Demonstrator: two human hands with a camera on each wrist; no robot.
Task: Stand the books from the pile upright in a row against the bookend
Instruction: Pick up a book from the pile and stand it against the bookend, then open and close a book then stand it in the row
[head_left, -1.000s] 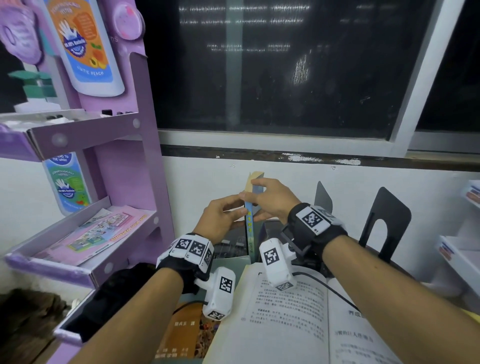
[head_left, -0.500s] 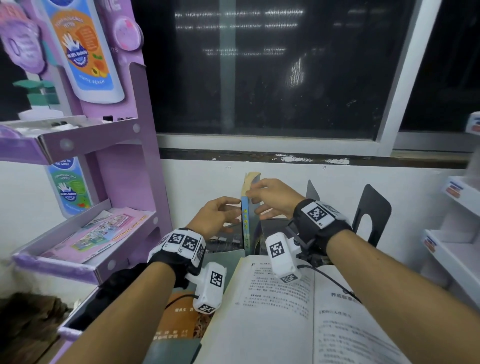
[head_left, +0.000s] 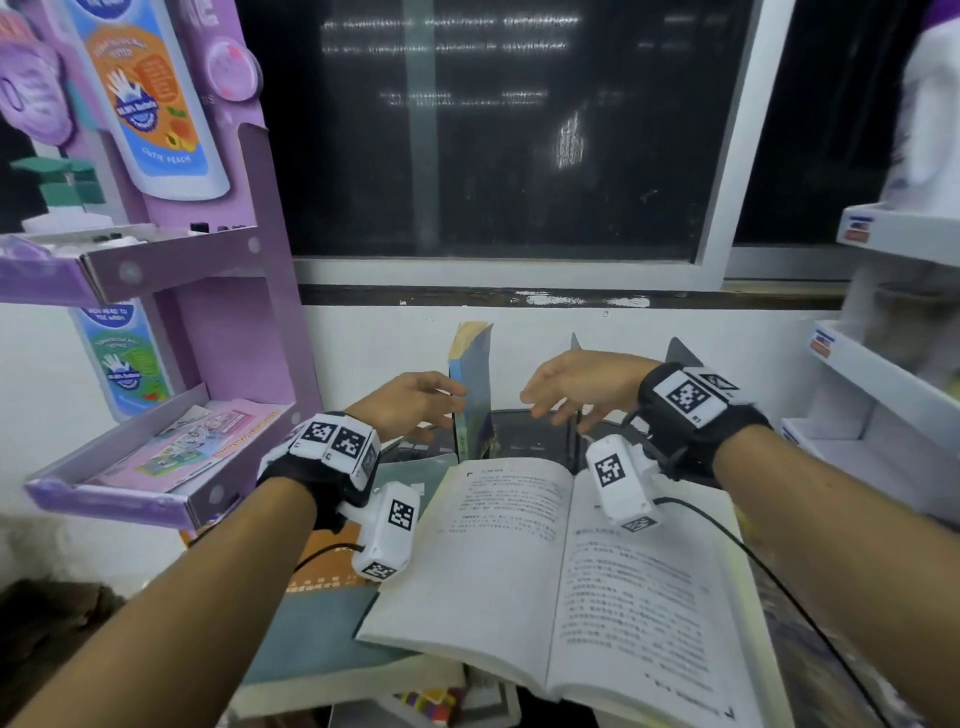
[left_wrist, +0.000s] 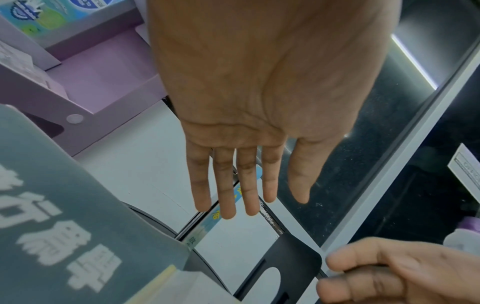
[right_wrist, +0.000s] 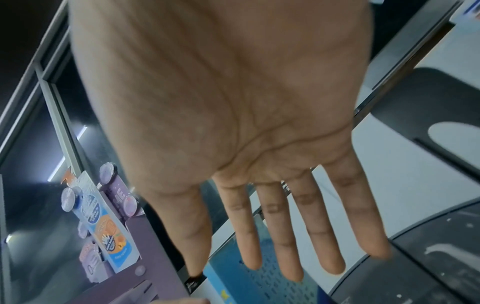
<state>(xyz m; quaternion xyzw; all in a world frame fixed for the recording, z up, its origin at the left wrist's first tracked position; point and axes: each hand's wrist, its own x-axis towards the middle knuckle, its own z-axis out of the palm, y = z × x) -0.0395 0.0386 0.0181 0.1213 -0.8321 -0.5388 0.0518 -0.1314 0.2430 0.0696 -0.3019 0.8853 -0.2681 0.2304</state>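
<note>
A thin blue book (head_left: 471, 389) stands upright on a dark round surface (head_left: 535, 441) by the white wall. My left hand (head_left: 410, 402) touches its left side with straight fingers (left_wrist: 226, 195); the spine (left_wrist: 207, 222) shows under them. My right hand (head_left: 576, 387) hovers open to the right of the book, holding nothing, its fingers near a black metal bookend (head_left: 574, 379). A gap separates book and bookend. A second black bookend (head_left: 685, 353) stands behind my right wrist. The pile lies in front, with an open book (head_left: 571, 571) on top of a grey-green book (head_left: 311, 649).
A purple cardboard display rack (head_left: 171, 467) with leaflets stands at the left. White shelves (head_left: 883, 374) are at the right. A dark window (head_left: 493, 130) fills the wall above the ledge. An orange book (head_left: 324, 561) lies under my left wrist.
My right hand has let go of the book's top edge and moved right toward the bookend. The left hand stays against the book, which stands on its own edge.
</note>
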